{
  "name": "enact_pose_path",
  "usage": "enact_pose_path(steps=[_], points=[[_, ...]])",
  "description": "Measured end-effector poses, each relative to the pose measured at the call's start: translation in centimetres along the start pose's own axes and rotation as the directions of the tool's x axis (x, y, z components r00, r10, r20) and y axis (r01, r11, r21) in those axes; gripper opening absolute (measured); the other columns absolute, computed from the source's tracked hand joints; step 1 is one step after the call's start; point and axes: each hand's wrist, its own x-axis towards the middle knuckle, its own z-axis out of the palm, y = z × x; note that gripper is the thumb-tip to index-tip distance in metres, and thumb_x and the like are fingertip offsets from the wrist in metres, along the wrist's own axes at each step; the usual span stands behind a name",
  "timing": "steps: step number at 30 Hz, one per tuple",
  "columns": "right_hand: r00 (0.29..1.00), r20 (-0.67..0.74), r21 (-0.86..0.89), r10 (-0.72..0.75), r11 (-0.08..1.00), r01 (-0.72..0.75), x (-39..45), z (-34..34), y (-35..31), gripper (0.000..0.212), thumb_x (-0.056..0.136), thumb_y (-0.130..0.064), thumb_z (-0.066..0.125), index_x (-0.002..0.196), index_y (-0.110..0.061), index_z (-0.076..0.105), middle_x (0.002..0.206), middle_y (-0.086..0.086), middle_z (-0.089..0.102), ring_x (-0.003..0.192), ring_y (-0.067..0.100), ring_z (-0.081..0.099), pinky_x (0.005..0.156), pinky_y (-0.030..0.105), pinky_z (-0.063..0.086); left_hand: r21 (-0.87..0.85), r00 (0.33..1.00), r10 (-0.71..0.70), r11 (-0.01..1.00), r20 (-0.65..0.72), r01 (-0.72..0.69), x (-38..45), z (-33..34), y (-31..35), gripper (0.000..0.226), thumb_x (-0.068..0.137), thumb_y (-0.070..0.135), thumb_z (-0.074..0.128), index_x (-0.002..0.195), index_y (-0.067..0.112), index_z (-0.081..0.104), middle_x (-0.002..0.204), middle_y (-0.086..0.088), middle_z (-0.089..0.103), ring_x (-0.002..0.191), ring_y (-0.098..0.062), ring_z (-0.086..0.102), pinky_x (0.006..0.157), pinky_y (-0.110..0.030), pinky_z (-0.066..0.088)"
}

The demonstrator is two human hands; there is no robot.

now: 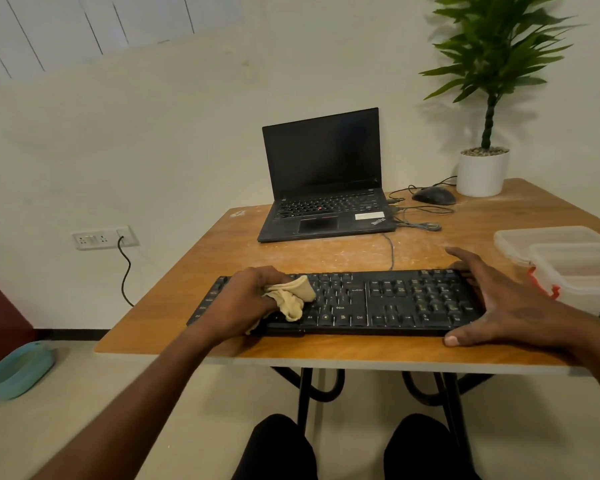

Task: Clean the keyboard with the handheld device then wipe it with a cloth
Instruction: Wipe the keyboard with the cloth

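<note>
Your 2 knees in dark trousers [354, 448] sit lowest in view, under the near edge of the orange-brown wooden table [326, 344]. Just past that edge lies the flat black full-size keyboard [371, 301], running left to right across the tabletop. Your left hand [246, 299] rests on the keyboard's left half with its fingers curled round a crumpled pale yellow cloth [290, 296], which is bunched against the keys near the middle-left. Your right hand [492, 299] is spread flat over the keyboard's right end, fingers straight and reaching past the far edge, thumb on the table at the near edge. A thin grey cable [392, 252] leaves the keyboard's far side and runs toward the open black laptop [323, 178], whose screen is dark. Right of the laptop lies a black computer mouse [433, 195] with its cable looped beside it, and behind that stands a green leafy plant in a white round pot [482, 171] on the table's far right corner. 2 clear plastic lidded boxes [568, 261], 1 with a red clasp, sit just right of your right hand. On the wall at left a white socket plate [104, 237] holds a plug with a black cord hanging down, and a light blue basin [18, 368] rests on the floor
</note>
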Motion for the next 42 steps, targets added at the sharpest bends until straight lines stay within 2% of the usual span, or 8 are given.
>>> enact_pose_path(steps=[3, 9, 16, 23, 26, 30, 35, 42], points=[[1.0, 0.004, -0.017, -0.004, 1.0, 0.004, 0.0, -0.1, -0.1, 0.14, 0.043, -0.069, 0.092, 0.148, -0.062, 0.001, 0.14, -0.021, 0.032, 0.125, 0.007, 0.04, 0.09, 0.018, 0.038, -0.03, 0.999, 0.031, 0.999, 0.019, -0.03, 0.9, 1.7, 1.1, 0.037, 0.087, 0.006, 0.075, 0.11, 0.036, 0.074, 0.107, 0.015, 0.072, 0.096, -0.002, 0.065, 0.083, -0.024, 0.053], [1.0, 0.015, -0.035, -0.002, 0.999, 0.003, 0.0, -0.2, 0.1, 0.137, 0.048, -0.067, 0.093, 0.149, -0.061, -0.001, 0.143, -0.022, 0.03, 0.129, 0.006, 0.036, 0.114, 0.037, 0.033, -0.079, 0.996, 0.075, 0.994, 0.051, -0.071, 2.8, 4.4, 3.7, 0.029, 0.088, 0.01, 0.077, 0.114, 0.024, 0.077, 0.108, 0.014, 0.072, 0.097, -0.002, 0.066, 0.087, -0.027, 0.054], [1.0, 0.006, -0.046, -0.002, 0.999, 0.002, -0.1, -0.3, -0.1, 0.139, 0.05, -0.064, 0.093, 0.151, -0.057, -0.002, 0.157, -0.011, 0.028, 0.128, 0.005, 0.035, 0.099, 0.024, 0.034, -0.08, 0.984, 0.153, 0.986, 0.086, -0.147, 4.7, 7.8, 7.5, 0.026, 0.089, 0.012, 0.077, 0.112, 0.024, 0.078, 0.105, 0.015, 0.07, 0.095, 0.002, 0.064, 0.08, -0.016, 0.051], [1.0, -0.002, -0.07, -0.001, 0.998, 0.001, -0.2, -0.4, 0.0, 0.14, 0.051, -0.064, 0.093, 0.151, -0.056, -0.004, 0.16, -0.009, 0.026, 0.133, 0.008, 0.032, 0.111, 0.033, 0.036, -0.19, 0.991, 0.119, 0.976, 0.062, -0.105, 5.1, 9.4, 8.3, 0.026, 0.089, 0.009, 0.076, 0.11, 0.024, 0.079, 0.106, 0.013, 0.074, 0.098, -0.001, 0.067, 0.088, -0.027, 0.056], [1.0, -0.008, -0.077, 0.001, 0.997, -0.001, -0.2, -0.4, 0.0, 0.14, 0.051, -0.065, 0.092, 0.151, -0.057, -0.004, 0.161, -0.008, 0.025, 0.138, 0.012, 0.033, 0.114, 0.038, 0.037, -0.128, 0.989, 0.14, 0.983, 0.051, -0.133, 5.4, 10.6, 9.8, 0.027, 0.087, 0.011, 0.077, 0.109, 0.028, 0.078, 0.105, 0.013, 0.073, 0.096, -0.001, 0.066, 0.088, -0.03, 0.056], [1.0, -0.004, -0.079, -0.003, 0.997, 0.002, -0.1, -0.4, 0.2, 0.139, 0.052, -0.065, 0.092, 0.151, -0.057, -0.005, 0.161, -0.008, 0.025, 0.14, 0.014, 0.033, 0.114, 0.039, 0.037, -0.111, 0.987, 0.148, 0.984, 0.057, -0.141, 6.1, 11.3, 10.8, 0.027, 0.087, 0.014, 0.077, 0.111, 0.027, 0.077, 0.107, 0.012, 0.071, 0.097, -0.003, 0.064, 0.089, -0.034, 0.057], [1.0, -0.008, -0.083, -0.025, 0.996, 0.024, 0.1, -0.3, 0.0, 0.141, 0.05, -0.066, 0.092, 0.152, -0.054, -0.005, 0.16, -0.007, 0.027, 0.143, 0.016, 0.031, 0.115, 0.036, 0.032, -0.14, 0.975, 0.218, 0.968, 0.054, -0.208, 6.4, 13.2, 13.0, 0.027, 0.086, 0.02, 0.08, 0.111, 0.027, 0.078, 0.104, 0.011, 0.071, 0.092, -0.003, 0.065, 0.083, -0.032, 0.055], [0.996, 0.008, -0.012, -0.085, 0.996, 0.085, -0.1, -0.5, 0.6, 0.138, 0.056, -0.06, 0.093, 0.155, -0.052, -0.003, 0.15, -0.024, 0.032, 0.144, 0.008, 0.03, 0.119, 0.036, 0.029, -0.208, 0.969, 0.228, 0.956, 0.092, -0.205, 7.0, 14.9, 14.8, 0.026, 0.085, 0.011, 0.072, 0.106, 0.026, 0.077, 0.095, 0.009, 0.077, 0.083, -0.005, 0.07, 0.077, -0.039, 0.058]])
